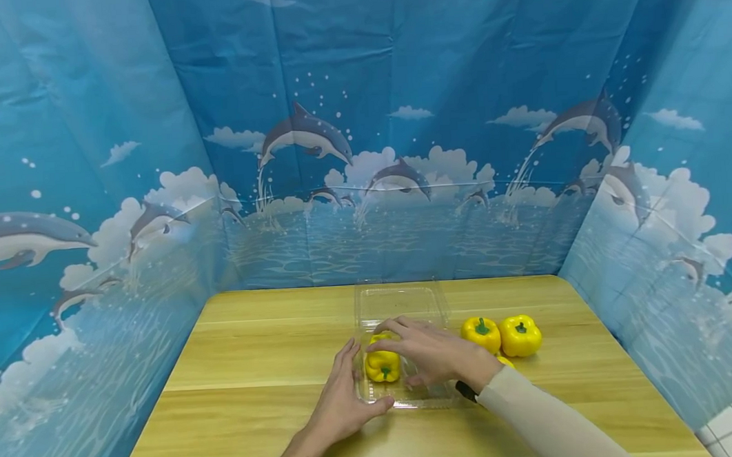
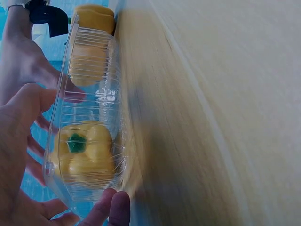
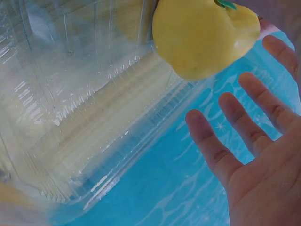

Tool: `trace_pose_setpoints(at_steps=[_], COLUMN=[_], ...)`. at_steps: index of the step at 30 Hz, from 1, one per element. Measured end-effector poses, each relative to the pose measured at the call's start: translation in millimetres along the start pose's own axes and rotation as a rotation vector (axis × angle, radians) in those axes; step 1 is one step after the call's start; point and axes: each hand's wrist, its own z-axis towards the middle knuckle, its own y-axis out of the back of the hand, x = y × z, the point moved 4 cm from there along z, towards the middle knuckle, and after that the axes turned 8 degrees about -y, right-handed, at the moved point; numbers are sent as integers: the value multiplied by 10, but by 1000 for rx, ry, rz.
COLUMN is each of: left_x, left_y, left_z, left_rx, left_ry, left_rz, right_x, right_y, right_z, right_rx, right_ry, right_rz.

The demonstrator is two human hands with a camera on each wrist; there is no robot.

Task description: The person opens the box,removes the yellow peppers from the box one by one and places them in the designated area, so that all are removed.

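Observation:
A clear plastic clamshell box (image 1: 401, 302) lies open on the table, its lid folded back. Inside, at the left, a yellow bell pepper (image 1: 383, 367) has its green stem facing the person. My left hand (image 1: 343, 403) spans the box's front left corner, fingers along the left side and thumb by the front edge. Over the box, my right hand (image 1: 431, 353) reaches across with its index finger overlapping the pepper; in the right wrist view its fingers (image 3: 214, 146) are spread beside the pepper (image 3: 202, 37). The ribbed box wall (image 2: 70, 108) stands close to the left palm.
Two more yellow peppers, a near one (image 1: 480, 334) and a farther one (image 1: 521, 335), stand right of the box. A third (image 1: 505, 362) is mostly hidden by the right wrist. Behind the wooden table (image 1: 254, 352) hangs a blue dolphin curtain (image 1: 361, 132).

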Motion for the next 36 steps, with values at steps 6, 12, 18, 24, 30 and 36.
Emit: trace_pose_setpoints(at_steps=[6,12,18,24,30,36], left_x=[-2,5,6,6,17,24], left_y=[4,1,6,5,-7,-5], left_z=[5,9,12,12,13,18], left_rx=[-2,-1,-1,-1,-5,0], left_ry=[0,0,1,-2,-9,-7], left_rz=[3,1,-1,2,7,10], right_x=[17,10,18,19,17,23], right_y=[-45,-90,-104,-128,-154,-156], right_z=[57,96,133,165,190,198], right_rx=[8,26,29,27,23,18], right_ry=[14,20,44,57,51,52], right_rz=[-29,-33,-54,-75,-76,-77])
